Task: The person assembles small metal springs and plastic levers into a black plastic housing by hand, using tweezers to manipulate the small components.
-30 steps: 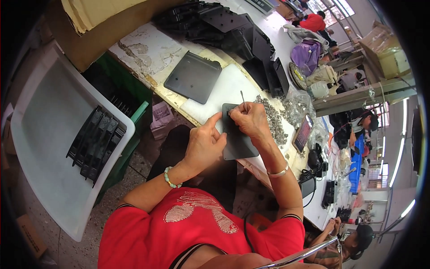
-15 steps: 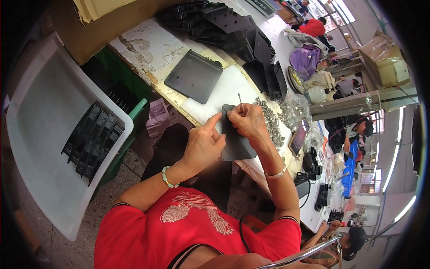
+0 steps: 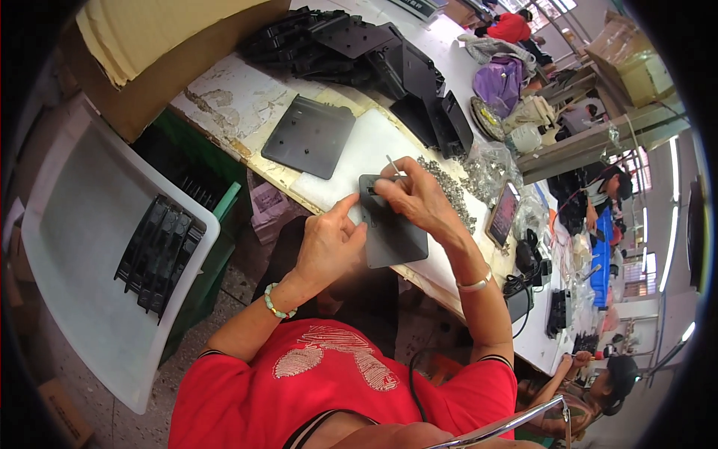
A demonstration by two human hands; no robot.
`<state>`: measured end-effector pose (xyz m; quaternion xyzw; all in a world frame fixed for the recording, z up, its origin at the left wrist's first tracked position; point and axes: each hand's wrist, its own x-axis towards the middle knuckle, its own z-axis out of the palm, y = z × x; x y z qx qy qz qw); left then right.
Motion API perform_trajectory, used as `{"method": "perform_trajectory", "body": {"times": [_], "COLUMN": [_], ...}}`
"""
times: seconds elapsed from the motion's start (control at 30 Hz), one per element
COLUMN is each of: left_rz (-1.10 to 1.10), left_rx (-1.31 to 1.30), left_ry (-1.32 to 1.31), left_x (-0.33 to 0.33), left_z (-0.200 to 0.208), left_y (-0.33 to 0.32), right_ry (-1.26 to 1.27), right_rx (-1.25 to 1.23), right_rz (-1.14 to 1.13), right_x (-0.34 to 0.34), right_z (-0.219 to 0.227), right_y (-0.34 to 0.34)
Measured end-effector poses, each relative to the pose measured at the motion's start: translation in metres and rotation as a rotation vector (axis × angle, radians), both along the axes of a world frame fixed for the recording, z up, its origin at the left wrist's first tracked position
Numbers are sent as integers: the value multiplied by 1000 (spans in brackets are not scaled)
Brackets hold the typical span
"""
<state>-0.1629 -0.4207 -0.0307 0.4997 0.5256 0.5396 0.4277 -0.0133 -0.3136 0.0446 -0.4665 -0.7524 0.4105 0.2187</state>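
A dark grey plastic plate [image 3: 394,238] with rounded corners lies over the table's near edge, partly on a white foam sheet [image 3: 372,131]. My left hand [image 3: 329,243] holds the plate's left edge, index finger along its upper corner. Above the plate's upper end is my right hand [image 3: 419,198], fingers pinched round a thin metal tool [image 3: 393,165] whose upper end sticks out; its lower end is hidden. Small slots show at the plate's upper left. Just right of my right hand are many small metal parts [image 3: 446,183] in a loose pile.
Another black panel [image 3: 309,137] lies at the back left of the foam. Black plastic housings [image 3: 351,45] are heaped behind it. A phone [image 3: 503,214] rests at right. On the left, a white tray [image 3: 78,299] carries black parts [image 3: 161,254]. Co-workers sit along the far right.
My right hand has lifted slightly and shifted, uncovering the slots at the plate's upper end. The metal tool leans more to the left. My left hand stays at the plate's edge.
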Motion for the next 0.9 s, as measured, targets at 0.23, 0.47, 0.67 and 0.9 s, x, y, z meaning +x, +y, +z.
{"method": "perform_trajectory", "body": {"times": [0.23,0.47,0.67,0.9], "left_rz": [90,27,21,23], "left_rx": [36,-114,-137,-137], "left_ry": [167,-32,-60,-55], "left_x": [-9,-3,0,1], "left_z": [15,16,18,21], "left_y": [23,38,38,38], "right_ry": [-388,-423,-547,-430], "right_rx": [504,548,466,453], "right_rz": [226,260,407,424], "right_x": [33,34,33,31], "right_z": [2,-3,5,11], "right_y": [-16,-6,7,9]}}
